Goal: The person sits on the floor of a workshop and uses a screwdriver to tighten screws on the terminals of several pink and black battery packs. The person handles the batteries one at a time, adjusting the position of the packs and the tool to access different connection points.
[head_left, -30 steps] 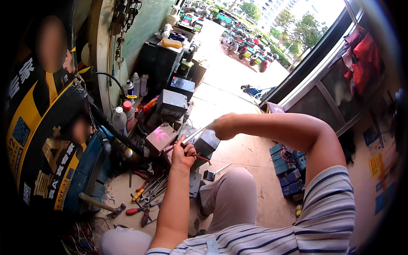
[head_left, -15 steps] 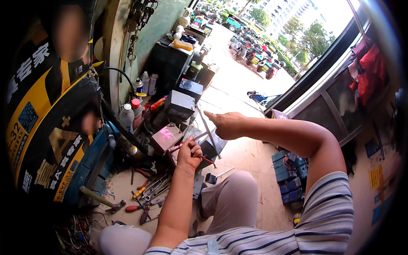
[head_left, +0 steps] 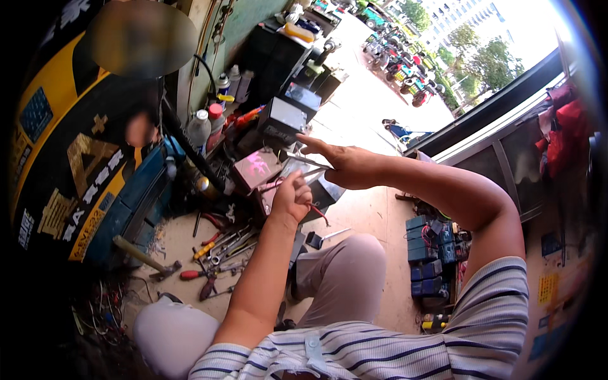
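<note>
By the pink-marked box [head_left: 258,168], the left hand [head_left: 293,196] clutches red cable [head_left: 318,213]; loose-fingered right hand [head_left: 347,166] pinches metal strip [head_left: 308,160], likely stiff, best held near one end.

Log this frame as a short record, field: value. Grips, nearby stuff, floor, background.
left grip: fingers curled; red cable sticks out beside it
right grip: fingers pointing left, thin pale strip at it; hold unclear
near left grip: box with pink marks, to its upper left
behind that: dark box with grey top
floor, left: hammer, red-handled screwdriver, other loose tools
floor, right: blue-green blocks
by wall: bottle with red cap
background: parked motorbikes outdoors
</note>
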